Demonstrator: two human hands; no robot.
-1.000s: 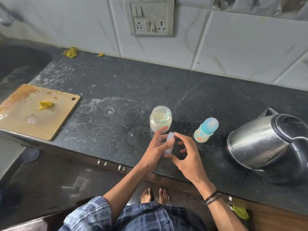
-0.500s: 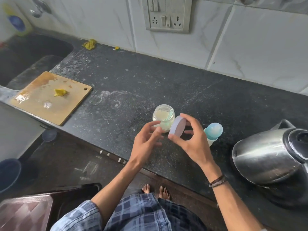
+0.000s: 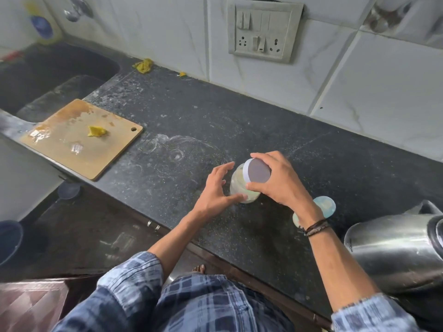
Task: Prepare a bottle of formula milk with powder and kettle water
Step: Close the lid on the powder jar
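Observation:
A small glass jar of pale powder (image 3: pixel 239 185) stands on the black counter (image 3: pixel 215 121). My right hand (image 3: pixel 280 180) grips a round white lid (image 3: pixel 257 170) and holds it tilted on the jar's mouth. My left hand (image 3: pixel 215 190) curves beside the jar, thumb touching its base, fingers apart from the glass. A baby bottle with a light blue cap (image 3: pixel 323 207) lies behind my right wrist, mostly hidden. The steel kettle (image 3: pixel 393 250) sits at the right edge.
A wooden cutting board (image 3: pixel 72 149) with a yellow scrap lies at the left, next to the dark sink (image 3: pixel 48 75). A wall socket panel (image 3: pixel 261 32) is on the tiles behind. Yellow scraps (image 3: pixel 143 65) sit at the counter's back.
My right hand carried the lid from in front of the jar up onto its mouth. My left hand let go of the lid and moved beside the jar. The camera shifted left.

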